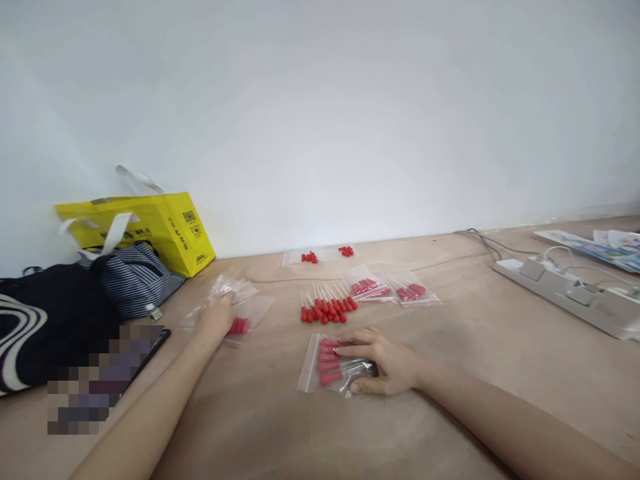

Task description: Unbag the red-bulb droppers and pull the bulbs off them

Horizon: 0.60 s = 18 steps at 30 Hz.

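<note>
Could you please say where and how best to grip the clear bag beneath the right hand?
Probably pinch the clear bag by its flat left edge, from the left: that margin is free of red pieces, while the right hand covers the opposite end.

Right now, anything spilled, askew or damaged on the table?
Nothing looks spilled or damaged. The red-tipped sticks beyond the right hand lie loose, outside the clear bags, but their tips mostly face the camera, so they look laid out.
</note>
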Motion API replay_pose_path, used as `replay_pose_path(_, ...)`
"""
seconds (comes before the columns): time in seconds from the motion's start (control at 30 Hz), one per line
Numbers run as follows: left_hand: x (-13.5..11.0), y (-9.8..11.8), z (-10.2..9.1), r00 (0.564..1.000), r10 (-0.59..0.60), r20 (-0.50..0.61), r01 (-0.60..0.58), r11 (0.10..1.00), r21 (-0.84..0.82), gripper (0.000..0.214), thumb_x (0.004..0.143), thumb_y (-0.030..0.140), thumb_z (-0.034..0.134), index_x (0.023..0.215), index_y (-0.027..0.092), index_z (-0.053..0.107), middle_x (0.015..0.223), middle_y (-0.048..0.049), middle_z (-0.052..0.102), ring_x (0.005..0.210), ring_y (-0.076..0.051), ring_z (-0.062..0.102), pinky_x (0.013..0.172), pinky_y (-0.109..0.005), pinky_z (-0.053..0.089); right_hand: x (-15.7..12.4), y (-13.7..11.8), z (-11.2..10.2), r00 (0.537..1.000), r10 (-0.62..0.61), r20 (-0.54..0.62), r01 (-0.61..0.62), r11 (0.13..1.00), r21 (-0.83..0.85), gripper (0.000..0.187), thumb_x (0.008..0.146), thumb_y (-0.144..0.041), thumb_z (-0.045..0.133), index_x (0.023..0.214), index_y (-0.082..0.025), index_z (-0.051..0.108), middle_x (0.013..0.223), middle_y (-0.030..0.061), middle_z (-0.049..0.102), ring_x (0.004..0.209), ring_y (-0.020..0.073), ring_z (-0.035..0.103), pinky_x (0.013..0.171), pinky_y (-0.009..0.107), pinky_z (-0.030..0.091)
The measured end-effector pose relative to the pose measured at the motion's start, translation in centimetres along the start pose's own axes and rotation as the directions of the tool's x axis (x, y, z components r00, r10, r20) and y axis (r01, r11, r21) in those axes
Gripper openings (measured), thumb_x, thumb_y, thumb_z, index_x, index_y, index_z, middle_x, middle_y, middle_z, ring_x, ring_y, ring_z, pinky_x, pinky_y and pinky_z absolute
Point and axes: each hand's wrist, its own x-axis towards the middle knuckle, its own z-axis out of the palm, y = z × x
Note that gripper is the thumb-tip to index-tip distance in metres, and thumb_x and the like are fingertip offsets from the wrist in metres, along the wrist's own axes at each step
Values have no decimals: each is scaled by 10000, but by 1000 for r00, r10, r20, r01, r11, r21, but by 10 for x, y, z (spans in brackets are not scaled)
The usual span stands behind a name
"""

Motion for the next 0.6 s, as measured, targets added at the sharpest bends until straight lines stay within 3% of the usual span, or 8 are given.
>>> replay_pose_path(0.13,-2,-10,6,998,-16,55,18,1000,-24,338,813,126,305,966,117,607,916,-154,649,882,-272,598,698,-319,430,0,1,1,1000,5,-4,-5,1000,2,613,707,-500,577,1234,-218,440,1258,93,459,1118,223,440,932,393,325)
replay_pose_path(0.2,-7,-9,7,998,-10,68,14,999,-49,354,840,162,278,982,131,601,943,-129,651,899,-249,597,711,-299,431,0,1,1,1000,4,-4,-4,1000,-3,615,707,-501,577,1237,-222,436,1260,92,457,1121,221,438,934,395,323)
replay_pose_path(0.3,-15,2,6,997,-5,79,11,997,-80,374,840,143,263,1072,143,557,1001,-102,640,939,-218,585,735,-269,426,0,1,1,1000,-9,-5,9,1000,-4,619,710,-497,576,1242,-216,430,1257,100,460,1119,221,440,935,397,319)
replay_pose_path(0.43,-20,24,1,995,24,101,-13,994,-108,361,816,132,296,1051,142,569,1001,-99,640,956,-217,576,729,-258,423,0,2,1,999,-32,-16,32,999,0,618,711,-483,582,1244,-211,427,1252,106,465,1110,221,448,928,391,322)
replay_pose_path(0.6,-22,36,-5,992,50,114,-37,992,-117,374,737,66,352,1040,112,567,970,-135,634,935,-247,574,754,-305,414,0,0,0,1000,-13,-10,13,1000,-4,614,710,-470,585,1246,-218,423,1267,89,454,1125,213,439,939,388,318)
